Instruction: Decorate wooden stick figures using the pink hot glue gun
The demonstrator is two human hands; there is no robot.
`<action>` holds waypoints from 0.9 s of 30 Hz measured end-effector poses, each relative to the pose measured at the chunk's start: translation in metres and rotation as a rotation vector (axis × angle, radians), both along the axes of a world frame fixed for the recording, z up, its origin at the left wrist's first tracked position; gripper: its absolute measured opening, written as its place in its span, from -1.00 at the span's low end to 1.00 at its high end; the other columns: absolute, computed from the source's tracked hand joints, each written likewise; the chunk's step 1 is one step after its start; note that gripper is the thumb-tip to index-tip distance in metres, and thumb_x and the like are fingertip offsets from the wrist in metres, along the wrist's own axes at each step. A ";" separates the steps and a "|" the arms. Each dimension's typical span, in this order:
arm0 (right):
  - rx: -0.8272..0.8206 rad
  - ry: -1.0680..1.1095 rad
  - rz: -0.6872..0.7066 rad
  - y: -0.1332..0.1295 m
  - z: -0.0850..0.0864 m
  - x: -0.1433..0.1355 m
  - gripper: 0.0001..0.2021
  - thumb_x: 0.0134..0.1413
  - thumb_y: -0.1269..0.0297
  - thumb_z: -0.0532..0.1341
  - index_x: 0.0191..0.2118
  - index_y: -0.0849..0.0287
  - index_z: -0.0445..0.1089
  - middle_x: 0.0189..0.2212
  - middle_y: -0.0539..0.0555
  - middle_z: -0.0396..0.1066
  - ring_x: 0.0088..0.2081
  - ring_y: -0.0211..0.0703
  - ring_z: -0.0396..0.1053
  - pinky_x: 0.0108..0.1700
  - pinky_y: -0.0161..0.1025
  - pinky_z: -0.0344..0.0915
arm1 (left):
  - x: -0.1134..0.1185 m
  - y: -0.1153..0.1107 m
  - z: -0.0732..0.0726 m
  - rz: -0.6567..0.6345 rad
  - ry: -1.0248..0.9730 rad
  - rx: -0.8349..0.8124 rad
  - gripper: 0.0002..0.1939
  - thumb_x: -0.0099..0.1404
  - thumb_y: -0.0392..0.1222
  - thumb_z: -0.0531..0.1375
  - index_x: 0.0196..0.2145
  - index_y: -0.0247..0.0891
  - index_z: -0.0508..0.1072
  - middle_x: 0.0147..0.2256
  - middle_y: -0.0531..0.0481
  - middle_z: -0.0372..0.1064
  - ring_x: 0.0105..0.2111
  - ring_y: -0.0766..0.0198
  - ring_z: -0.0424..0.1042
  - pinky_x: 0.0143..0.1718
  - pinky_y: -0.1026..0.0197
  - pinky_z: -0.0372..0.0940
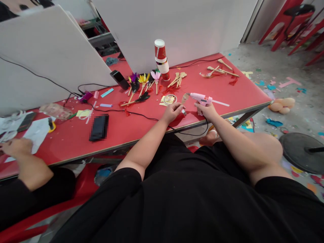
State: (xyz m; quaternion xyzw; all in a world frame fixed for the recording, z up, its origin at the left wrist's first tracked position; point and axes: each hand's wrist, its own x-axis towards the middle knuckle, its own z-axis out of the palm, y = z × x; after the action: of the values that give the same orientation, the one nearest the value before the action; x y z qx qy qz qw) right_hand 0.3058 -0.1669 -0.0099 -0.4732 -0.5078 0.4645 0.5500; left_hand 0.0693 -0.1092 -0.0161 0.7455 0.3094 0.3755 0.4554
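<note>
My right hand [205,110] is wrapped round the grip of a pink hot glue gun [201,98], whose nozzle points left. Pinched in the fingers of my left hand [173,112] is a small wooden paddle-shaped stick [185,99]. Its broad end is up, just beside the nozzle tip, and I cannot tell if they touch. Just behind my left hand lies a roll of clear tape [165,100] with yellow paper in its ring. Farther back are feathered sticks, among them a yellow one [143,79] and a pink one [156,76]. Similar bare wooden sticks [180,78] with red threads lie near them.
Stacked paper cups [164,69] stand against the white board. More wooden sticks [222,70] lie at the back right of the red table [141,125]. A black pouch [99,127], a black cable and a phone [119,79] are leftward. A co-worker's hand [19,147] rests at far left.
</note>
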 end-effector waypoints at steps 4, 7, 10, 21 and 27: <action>0.030 0.019 -0.036 0.000 -0.003 0.000 -0.46 -0.03 -0.31 0.51 -0.41 0.02 0.33 -0.75 -0.12 0.20 -0.67 -0.26 0.12 -0.59 -0.21 0.12 | 0.000 0.002 -0.003 -0.022 -0.026 -0.062 -0.42 0.43 0.38 0.28 -0.20 -0.28 0.61 -0.59 0.15 0.13 -0.57 0.35 0.10 -0.46 0.21 0.01; 0.026 0.023 -0.012 -0.001 -0.003 0.000 -0.46 -0.03 -0.31 0.50 -0.40 0.01 0.32 -0.74 -0.12 0.19 -0.66 -0.26 0.11 -0.58 -0.22 0.13 | 0.001 0.003 -0.005 -0.037 -0.050 -0.100 -0.40 0.41 0.40 0.29 -0.20 -0.27 0.61 -0.61 0.17 0.08 -0.60 0.36 0.05 -0.48 0.21 -0.03; -0.003 -0.030 0.015 -0.001 -0.002 0.001 -0.49 -0.02 -0.26 0.51 -0.39 0.02 0.35 -0.73 -0.10 0.22 -0.65 -0.25 0.14 -0.57 -0.22 0.18 | 0.001 0.003 -0.006 -0.030 -0.048 -0.097 -0.41 0.42 0.40 0.28 -0.20 -0.26 0.61 -0.61 0.16 0.11 -0.60 0.36 0.07 -0.48 0.21 -0.02; 0.025 -0.035 0.031 0.000 -0.008 0.002 -0.45 0.00 -0.32 0.52 -0.41 0.03 0.36 -0.72 -0.09 0.24 -0.65 -0.24 0.16 -0.58 -0.20 0.17 | -0.001 0.003 -0.006 -0.018 -0.043 -0.073 -0.42 0.43 0.40 0.28 -0.22 -0.25 0.64 -0.62 0.13 0.16 -0.60 0.35 0.13 -0.49 0.20 0.02; 0.012 -0.086 0.000 0.001 -0.009 0.003 -0.47 0.07 -0.29 0.50 -0.43 0.03 0.36 -0.72 -0.05 0.27 -0.64 -0.24 0.18 -0.58 -0.22 0.17 | -0.001 0.003 -0.007 -0.013 -0.017 -0.090 -0.43 0.43 0.35 0.28 -0.20 -0.28 0.67 -0.63 0.13 0.17 -0.60 0.34 0.12 -0.48 0.20 0.02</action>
State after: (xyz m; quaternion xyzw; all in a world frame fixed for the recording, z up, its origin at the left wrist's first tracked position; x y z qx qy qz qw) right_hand 0.3089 -0.1660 -0.0189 -0.4895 -0.5337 0.4406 0.5305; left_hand 0.0681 -0.1058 -0.0230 0.7230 0.3171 0.3646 0.4937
